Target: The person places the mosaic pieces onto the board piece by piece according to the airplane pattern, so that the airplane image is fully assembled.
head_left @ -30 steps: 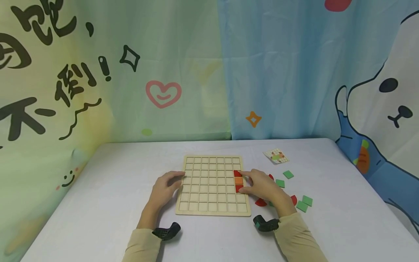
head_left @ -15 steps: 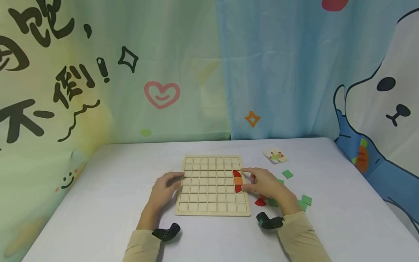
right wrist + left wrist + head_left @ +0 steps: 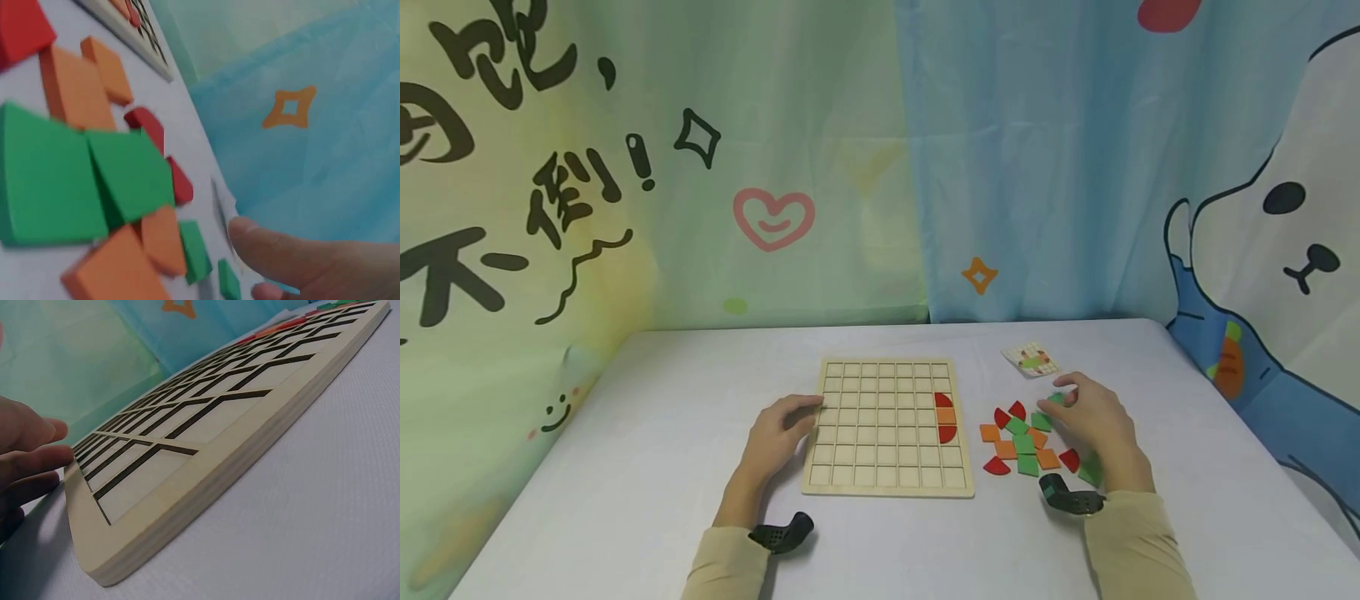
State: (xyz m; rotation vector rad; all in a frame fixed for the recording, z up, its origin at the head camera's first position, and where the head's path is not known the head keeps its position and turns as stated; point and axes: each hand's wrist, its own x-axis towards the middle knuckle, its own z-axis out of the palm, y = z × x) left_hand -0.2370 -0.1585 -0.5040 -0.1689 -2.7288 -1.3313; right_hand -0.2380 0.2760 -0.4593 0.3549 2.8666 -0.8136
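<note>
A pale wooden grid board [image 3: 887, 490] lies flat on the table. Three pieces fill cells near its right side: an orange square [image 3: 945, 415] between two red rounded pieces. My left hand [image 3: 773, 433] rests at the board's left edge, its fingers [image 3: 37, 459] loosely extended to the rim. Right of the loose pieces, my right hand [image 3: 1097, 417] reaches over a green tile [image 3: 1057, 398], thumb and forefinger apart on either side of it. In the right wrist view the thumb [image 3: 275, 250] is near that tile; the other fingers are mostly hidden.
Between board and right hand lie several loose green tiles [image 3: 1023, 444], orange tiles [image 3: 1005, 450] and red wedges [image 3: 997, 467]. A small pattern card [image 3: 1032, 360] lies behind them on the white-covered table [image 3: 880, 550]. A printed curtain [image 3: 790, 167] hangs behind.
My right hand has left the red piece at the board's right edge and moved right to the green tile, uncovering the loose pieces. The left hand has stayed put.
</note>
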